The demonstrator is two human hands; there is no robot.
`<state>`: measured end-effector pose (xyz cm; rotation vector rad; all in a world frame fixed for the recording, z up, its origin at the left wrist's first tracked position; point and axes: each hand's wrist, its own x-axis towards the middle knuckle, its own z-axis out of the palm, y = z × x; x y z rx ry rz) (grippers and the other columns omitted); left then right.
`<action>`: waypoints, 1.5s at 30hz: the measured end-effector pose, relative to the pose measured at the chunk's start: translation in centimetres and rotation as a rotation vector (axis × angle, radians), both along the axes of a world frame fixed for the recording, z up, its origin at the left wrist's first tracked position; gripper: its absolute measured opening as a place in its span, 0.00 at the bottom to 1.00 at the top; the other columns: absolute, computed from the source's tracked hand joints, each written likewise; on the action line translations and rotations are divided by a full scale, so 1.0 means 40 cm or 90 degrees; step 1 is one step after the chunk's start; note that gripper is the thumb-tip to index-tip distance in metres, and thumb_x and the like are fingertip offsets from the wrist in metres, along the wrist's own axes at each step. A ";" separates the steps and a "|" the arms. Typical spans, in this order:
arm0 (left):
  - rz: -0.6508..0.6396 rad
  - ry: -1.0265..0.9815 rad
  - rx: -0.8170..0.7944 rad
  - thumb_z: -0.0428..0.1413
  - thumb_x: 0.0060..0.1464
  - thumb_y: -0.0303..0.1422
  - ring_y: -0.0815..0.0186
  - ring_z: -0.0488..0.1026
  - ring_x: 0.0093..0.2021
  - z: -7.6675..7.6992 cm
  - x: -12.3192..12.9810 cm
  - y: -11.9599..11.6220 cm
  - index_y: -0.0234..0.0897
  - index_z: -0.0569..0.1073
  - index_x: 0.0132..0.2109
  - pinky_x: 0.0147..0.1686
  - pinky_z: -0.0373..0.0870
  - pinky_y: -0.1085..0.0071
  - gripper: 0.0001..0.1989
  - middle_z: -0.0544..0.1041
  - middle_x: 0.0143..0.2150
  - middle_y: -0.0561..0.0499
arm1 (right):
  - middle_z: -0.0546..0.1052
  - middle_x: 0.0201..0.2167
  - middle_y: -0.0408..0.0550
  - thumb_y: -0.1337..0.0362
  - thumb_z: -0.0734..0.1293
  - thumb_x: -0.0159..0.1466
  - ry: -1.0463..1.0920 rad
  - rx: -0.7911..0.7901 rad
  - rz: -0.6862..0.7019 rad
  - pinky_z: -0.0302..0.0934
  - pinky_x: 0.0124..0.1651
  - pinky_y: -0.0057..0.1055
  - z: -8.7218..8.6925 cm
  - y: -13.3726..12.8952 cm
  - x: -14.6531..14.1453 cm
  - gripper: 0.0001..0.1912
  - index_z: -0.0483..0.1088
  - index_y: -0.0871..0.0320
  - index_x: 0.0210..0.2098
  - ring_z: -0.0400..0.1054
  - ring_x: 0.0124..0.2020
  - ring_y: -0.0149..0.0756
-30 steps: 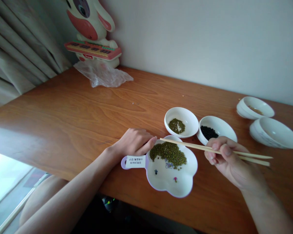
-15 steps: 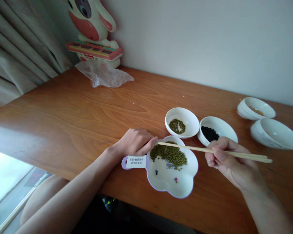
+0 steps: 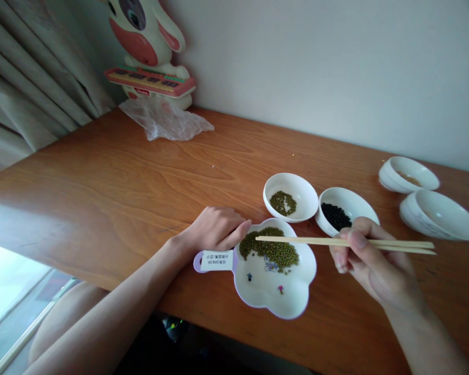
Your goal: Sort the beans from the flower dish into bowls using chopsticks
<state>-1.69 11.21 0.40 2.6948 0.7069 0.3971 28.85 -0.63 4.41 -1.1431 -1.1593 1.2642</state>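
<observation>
My right hand [image 3: 375,260] holds a pair of wooden chopsticks [image 3: 305,240], their tips close together over the green beans [image 3: 275,247] in a flower-shaped white plate [image 3: 293,299] with a purple rim. My left hand [image 3: 219,228] rests at the plate's upper left edge, above its labelled handle [image 3: 218,260]; its fingers are curled, and whatever may be under them is hidden. Just behind the plate, a white bowl [image 3: 307,200] has green beans in it. Beside that one is a bowl [image 3: 359,200] of black beans, partly behind my right hand.
Two more white bowls stand at the right, one [image 3: 420,174] with yellowish pieces and one [image 3: 449,213] nearer. At the back left are a toy keyboard figure [image 3: 152,78] and a crumpled plastic bag [image 3: 172,122] on the wooden table [image 3: 140,177].
The chopstick tips have dropped slightly and now lie closer to level, with the rear ends a little apart. My left hand keeps its place.
</observation>
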 end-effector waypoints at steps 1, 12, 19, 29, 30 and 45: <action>0.000 -0.003 0.003 0.39 0.73 0.37 0.68 0.67 0.28 0.001 0.000 0.000 0.37 0.67 0.30 0.31 0.58 0.67 0.23 0.75 0.29 0.51 | 0.75 0.22 0.40 0.56 0.67 0.70 -0.004 0.000 -0.001 0.59 0.25 0.27 0.001 0.000 -0.001 0.12 0.68 0.53 0.32 0.67 0.24 0.29; 0.005 0.001 0.000 0.39 0.73 0.38 0.68 0.66 0.28 0.000 0.001 -0.001 0.37 0.66 0.30 0.31 0.58 0.66 0.23 0.73 0.28 0.52 | 0.74 0.24 0.45 0.58 0.58 0.74 0.028 0.030 0.031 0.61 0.26 0.28 -0.008 0.013 0.008 0.18 0.77 0.54 0.37 0.68 0.24 0.30; 0.004 -0.009 0.000 0.40 0.73 0.37 0.68 0.66 0.27 -0.003 0.000 -0.002 0.38 0.67 0.30 0.30 0.58 0.66 0.23 0.73 0.28 0.52 | 0.73 0.27 0.48 0.54 0.53 0.75 0.001 0.061 -0.015 0.62 0.31 0.33 0.001 0.012 0.008 0.28 0.80 0.56 0.33 0.66 0.28 0.34; 0.006 -0.004 -0.002 0.39 0.73 0.38 0.68 0.65 0.27 -0.001 0.000 -0.002 0.38 0.65 0.29 0.31 0.57 0.66 0.23 0.72 0.28 0.52 | 0.78 0.32 0.47 0.57 0.52 0.76 -0.054 0.047 0.055 0.65 0.36 0.33 -0.006 0.006 0.013 0.24 0.78 0.53 0.42 0.72 0.34 0.36; 0.007 -0.005 0.000 0.40 0.73 0.38 0.68 0.65 0.27 -0.001 0.000 -0.002 0.38 0.65 0.29 0.31 0.57 0.66 0.22 0.72 0.28 0.52 | 0.78 0.33 0.47 0.57 0.51 0.76 -0.057 0.048 0.065 0.65 0.37 0.33 -0.006 0.006 0.014 0.24 0.78 0.53 0.41 0.72 0.35 0.37; 0.010 0.014 -0.016 0.39 0.73 0.39 0.68 0.66 0.29 -0.006 -0.004 0.002 0.37 0.65 0.31 0.33 0.59 0.67 0.22 0.73 0.29 0.51 | 0.81 0.35 0.49 0.43 0.43 0.75 -0.179 0.088 0.216 0.65 0.44 0.34 0.010 -0.002 0.026 0.39 0.82 0.51 0.41 0.73 0.39 0.40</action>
